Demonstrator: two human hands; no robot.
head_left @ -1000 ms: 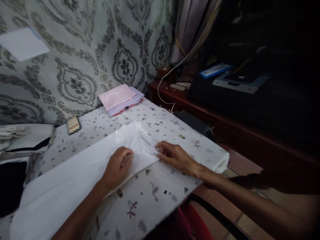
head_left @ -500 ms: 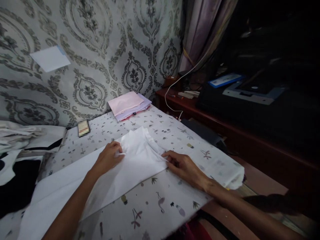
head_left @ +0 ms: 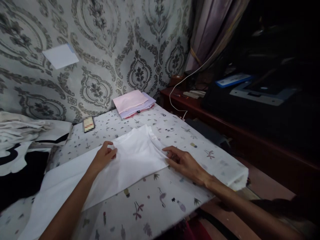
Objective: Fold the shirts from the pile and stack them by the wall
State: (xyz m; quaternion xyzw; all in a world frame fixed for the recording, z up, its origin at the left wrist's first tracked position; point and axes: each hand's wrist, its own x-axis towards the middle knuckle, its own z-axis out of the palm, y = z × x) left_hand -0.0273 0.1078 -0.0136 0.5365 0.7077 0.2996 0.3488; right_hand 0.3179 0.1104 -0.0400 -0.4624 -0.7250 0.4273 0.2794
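Observation:
A white T-shirt (head_left: 132, 160) lies folded lengthwise across a patterned cloth, its neckband end toward the right. My left hand (head_left: 104, 156) is over the shirt's upper long edge, fingers curved and apart, holding nothing. At the neckband end, my right hand (head_left: 183, 163) has its fingertips by the edge of the fabric. Thumb and forefinger are separated there, and no cloth shows pinched between them. Small creases run through the shirt near the neckband.
Folded pink and lilac cloths (head_left: 133, 103) are stacked by the wall. A small blurred card-like item (head_left: 88, 124) lies at the back left. Black and white clothes (head_left: 22, 166) are heaped at left. A white cable (head_left: 172, 96) hangs by the dark red furniture (head_left: 250, 140).
My left hand has let go of the shirt's cloth and drawn back left. My right hand's fingers have loosened at the neckband edge. The view has shifted slightly left.

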